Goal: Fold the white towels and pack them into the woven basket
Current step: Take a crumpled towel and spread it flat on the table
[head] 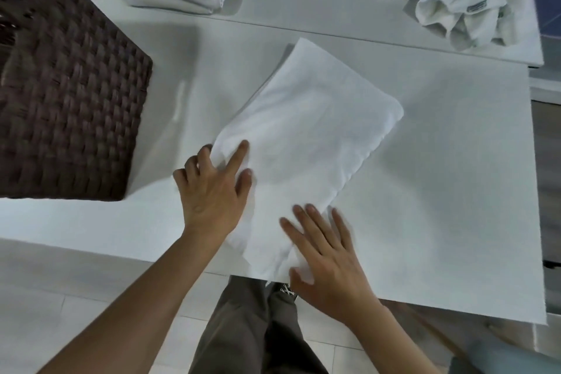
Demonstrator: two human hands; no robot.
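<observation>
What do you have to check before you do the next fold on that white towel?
1. Is the rectangular white cloth towel flat on the white table? Ok.
2. Does the left hand grip the towel's left corner? Cannot tell; some fingers curl at the edge.
3. Does the right hand press flat on the near end? Ok.
4. Do the towel's layers line up? Cannot tell.
5. Is the dark brown woven basket close by on the left? Ok.
6. Is there room inside the basket? Cannot tell; its inside is hidden.

The left hand and right hand are bare, and both forearms are uncovered down to the frame's edge. The person wears loose grey-brown trousers. A shoe with white laces shows beneath one hem.
</observation>
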